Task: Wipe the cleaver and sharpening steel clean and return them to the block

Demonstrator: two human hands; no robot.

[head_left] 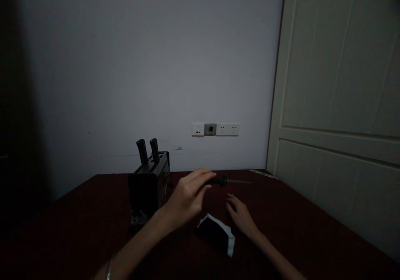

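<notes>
My left hand (pixel 189 194) is closed around the black handle of a knife (pixel 221 181), held above the table. Its narrow grey blade points to the right and shows only as a thin strip. Lower and to the right, my right hand (pixel 240 217) has its fingers loosely stretched out, with nothing visible in them; whether it touches the tabletop I cannot tell. Between my forearms lies a dark, flat piece with a white border (pixel 231 240), perhaps cloth or paper. Left of my left hand stands a black knife block (pixel 143 192), with two black handles (pixel 154 148) sticking up from its top.
The dark red table (pixel 293 221) reaches back to a pale wall carrying sockets and a switch plate (pixel 215 129). A thin, greenish patterned strip (pixel 264 174) lies at the far right edge. A panelled door (pixel 337 105) stands along the right side. The lighting is dim.
</notes>
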